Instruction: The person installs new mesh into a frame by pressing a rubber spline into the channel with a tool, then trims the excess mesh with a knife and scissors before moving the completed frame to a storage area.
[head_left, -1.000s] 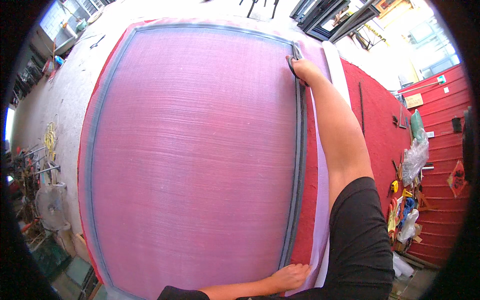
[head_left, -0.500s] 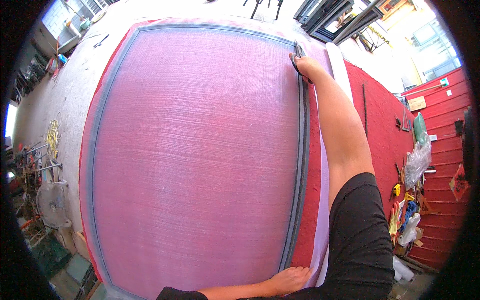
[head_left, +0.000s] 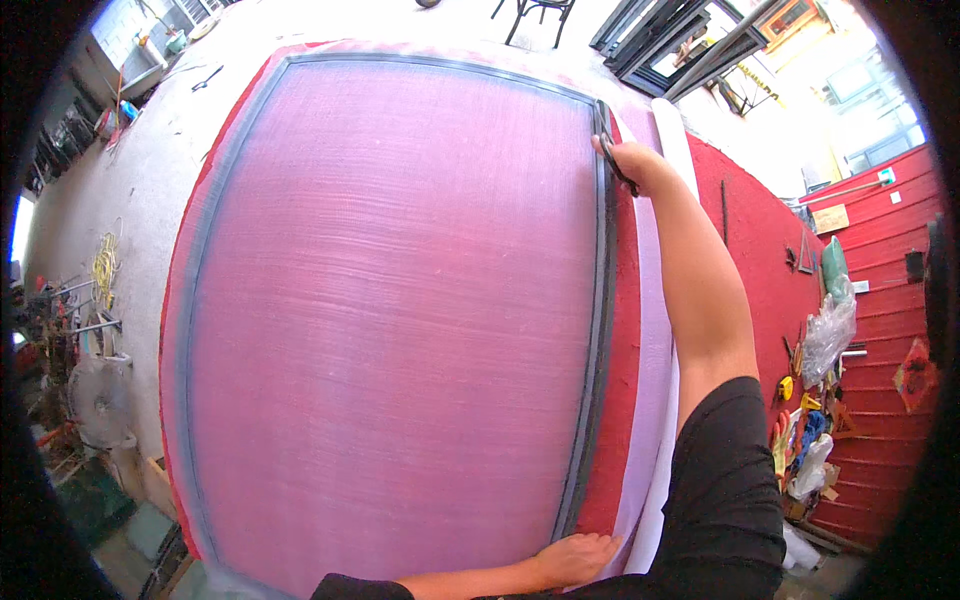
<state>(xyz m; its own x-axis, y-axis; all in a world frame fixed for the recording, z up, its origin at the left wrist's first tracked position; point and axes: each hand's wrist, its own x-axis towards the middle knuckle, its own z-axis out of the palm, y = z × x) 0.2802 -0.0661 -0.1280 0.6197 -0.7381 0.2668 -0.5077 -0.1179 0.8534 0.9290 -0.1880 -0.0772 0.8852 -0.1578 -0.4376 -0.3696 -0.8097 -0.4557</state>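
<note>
Mesh [head_left: 400, 310], pink and semi-transparent, lies stretched flat over a large grey frame [head_left: 601, 300] that fills most of the view. Frame rests on a red mat [head_left: 625, 400]. Mesh reaches all 4 sides of the frame and overhangs at the right, where a pale strip [head_left: 655, 330] lies on the mat beside the right rail.

Right hand [head_left: 630, 165] is at the far end of the right rail, near the top right corner, arm fully extended. It is closed around a small dark tool [head_left: 617, 168] pressed against the rail; the kind of tool cannot be told at this size.

Left hand [head_left: 572, 558] lies near the bottom right corner of the frame, palm down, fingers spread, pressing the mesh edge onto the mat. It holds nothing.

Person wears a black short-sleeved top [head_left: 725, 490].

Surroundings: pale concrete floor [head_left: 130, 200] to the left of the mat, with a fan [head_left: 97, 400] and a yellow coiled cord [head_left: 103, 270] near the left edge. Dark frames [head_left: 680, 45] stand stacked at the top right. At the right, a red wall [head_left: 880, 330] with clear plastic bags [head_left: 828, 335] and mixed coloured items at its foot.
</note>
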